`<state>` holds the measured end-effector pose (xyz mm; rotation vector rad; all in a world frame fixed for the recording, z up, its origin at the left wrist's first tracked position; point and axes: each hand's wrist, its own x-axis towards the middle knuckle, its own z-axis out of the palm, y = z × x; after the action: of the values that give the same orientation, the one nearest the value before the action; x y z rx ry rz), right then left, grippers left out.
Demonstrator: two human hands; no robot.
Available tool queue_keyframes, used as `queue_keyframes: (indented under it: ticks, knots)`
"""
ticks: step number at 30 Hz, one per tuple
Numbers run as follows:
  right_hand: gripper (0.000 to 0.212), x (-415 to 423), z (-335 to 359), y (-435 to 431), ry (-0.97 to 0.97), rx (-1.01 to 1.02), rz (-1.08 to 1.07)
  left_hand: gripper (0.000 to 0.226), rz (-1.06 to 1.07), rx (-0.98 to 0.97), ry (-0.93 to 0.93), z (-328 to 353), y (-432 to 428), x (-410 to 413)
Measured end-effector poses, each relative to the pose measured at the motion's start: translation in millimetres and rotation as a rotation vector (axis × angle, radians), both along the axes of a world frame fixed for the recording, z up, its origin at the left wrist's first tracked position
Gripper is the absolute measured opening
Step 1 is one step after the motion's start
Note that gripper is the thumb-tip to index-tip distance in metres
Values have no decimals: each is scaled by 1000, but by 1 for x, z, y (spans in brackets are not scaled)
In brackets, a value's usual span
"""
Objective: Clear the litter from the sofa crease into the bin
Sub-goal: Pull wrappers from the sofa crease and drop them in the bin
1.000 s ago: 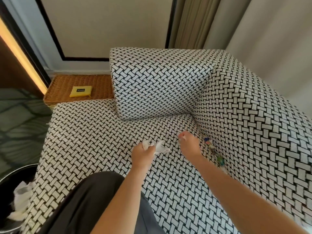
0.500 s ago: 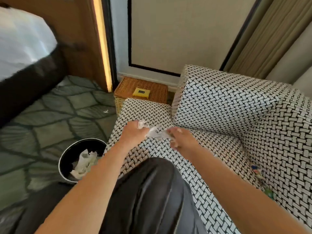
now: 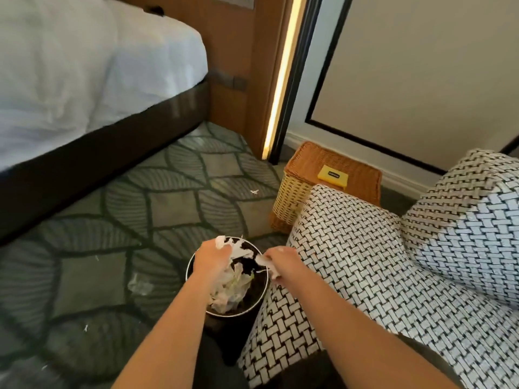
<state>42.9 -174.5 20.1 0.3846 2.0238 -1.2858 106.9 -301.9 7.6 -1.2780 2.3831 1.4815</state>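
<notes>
Both hands grip crumpled white tissue over the round black bin (image 3: 261, 300) on the carpet: the left hand (image 3: 211, 257) is closed on a wad (image 3: 235, 247) that sticks out past its knuckles above the far rim, and the right hand (image 3: 284, 261) pinches a smaller scrap (image 3: 266, 263) at the bin's right rim, just beside the sofa's edge. Inside the bin lies a heap of white crumpled paper (image 3: 229, 290), filling most of the near half, with dark bare bottom showing toward the far side. Both forearms reach forward and down from the lower frame, the left crossing the bin's near-left rim, the right passing over the front corner of the black-and-white woven sofa (image 3: 351, 262). The bin stands touching or just beside the sofa's front left corner; which cannot be told. A wicker basket (image 3: 297, 195) stands at the sofa's far end against the wall, a yellow box (image 3: 332, 174) lying on its lid. Patterned green carpet (image 3: 140, 209) stretches open to the left of the bin as far as the dark base of a bed (image 3: 70, 80), with small white scraps (image 3: 254, 192) scattered across it and a clear crumpled wrapper (image 3: 139, 284) near the bin's left side
</notes>
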Motion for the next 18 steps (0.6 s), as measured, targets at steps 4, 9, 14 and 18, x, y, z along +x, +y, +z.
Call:
queue_keyframes:
  ticks: [4, 9, 14, 18]
  knots:
    - [19, -9, -28, -34, -28, 1, 33, 28, 17, 14, -36, -33, -21, -11]
    - [28, -13, -45, -47, -117, -40, 106, 44, 20, 122, -35, -56, -22, -16]
    - [30, -16, -48, -32, -53, -8, 116, 37, 18, 136, 21, -56, -21, -16]
    - [33, -10, -34, -20, 50, 5, 208, 25, -74, 35, 38, -39, -8, -11]
